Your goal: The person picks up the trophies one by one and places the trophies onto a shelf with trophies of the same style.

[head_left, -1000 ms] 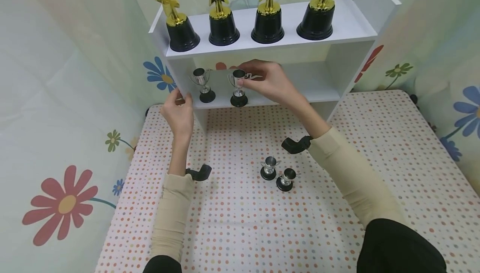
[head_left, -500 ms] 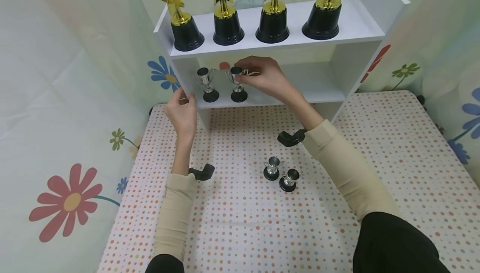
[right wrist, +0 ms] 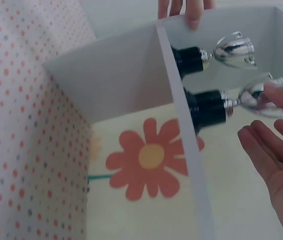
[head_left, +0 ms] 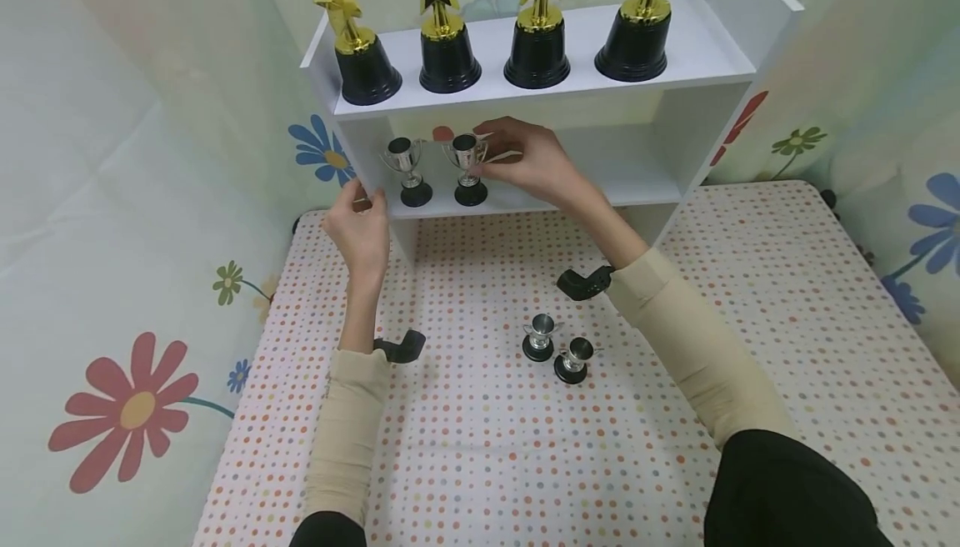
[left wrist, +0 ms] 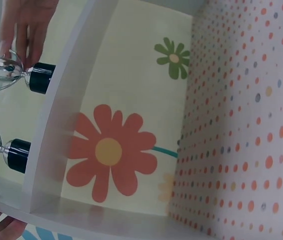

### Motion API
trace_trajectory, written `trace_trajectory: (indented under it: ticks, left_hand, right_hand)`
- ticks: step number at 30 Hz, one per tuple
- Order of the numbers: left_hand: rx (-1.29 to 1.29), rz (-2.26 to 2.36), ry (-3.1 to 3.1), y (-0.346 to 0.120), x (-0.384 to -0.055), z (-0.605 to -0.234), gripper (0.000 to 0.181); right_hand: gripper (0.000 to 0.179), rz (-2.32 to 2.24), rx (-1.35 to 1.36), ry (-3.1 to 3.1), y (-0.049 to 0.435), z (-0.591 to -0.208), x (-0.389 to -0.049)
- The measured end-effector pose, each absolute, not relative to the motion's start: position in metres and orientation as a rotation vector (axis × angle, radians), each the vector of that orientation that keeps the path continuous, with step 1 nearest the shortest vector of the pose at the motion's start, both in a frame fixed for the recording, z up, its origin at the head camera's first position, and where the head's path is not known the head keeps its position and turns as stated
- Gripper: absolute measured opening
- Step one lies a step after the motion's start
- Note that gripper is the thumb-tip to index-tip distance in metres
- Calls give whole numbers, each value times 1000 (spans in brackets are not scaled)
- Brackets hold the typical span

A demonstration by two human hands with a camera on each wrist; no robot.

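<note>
My left hand grips the left side panel of the white shelf unit, with thumb and fingers on opposite faces. On its lower shelf board, a small silver trophy cup with a black base stands upright beside that hand. Just to its right stands a matching trophy cup. My right hand is at this second cup, the thumb touching the bowl's side. The right wrist view shows the other fingers apart from the cup, its base on the board.
Two more small silver cups, one beside the other, stand on the dotted tabletop in front of the shelf. Several gold star trophies with black bases line the upper board. Flowered curtains hang around the table.
The second trophy cup has moved back and left, closer to the first, and now stands on the board. My right hand's grip on its handle has loosened. The left hand stays put.
</note>
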State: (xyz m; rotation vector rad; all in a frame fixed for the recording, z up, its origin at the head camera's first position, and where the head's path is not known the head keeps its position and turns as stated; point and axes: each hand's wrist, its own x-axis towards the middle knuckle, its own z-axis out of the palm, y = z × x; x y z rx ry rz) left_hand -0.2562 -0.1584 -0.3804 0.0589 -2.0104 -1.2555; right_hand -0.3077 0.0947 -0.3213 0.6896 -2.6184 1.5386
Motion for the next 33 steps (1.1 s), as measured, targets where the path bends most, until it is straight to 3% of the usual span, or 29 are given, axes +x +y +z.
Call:
trace_trajectory:
  ticks: [14, 33]
  left_hand:
    - [82, -1270, -2006, -159, -255, -379, 24]
    - [65, -1290, -1990, -159, -256, -381, 25]
  right_hand:
    - [51, 1640, 744, -2504, 139, -341, -258]
    - [43, 1403, 799, -2583, 185, -385, -170]
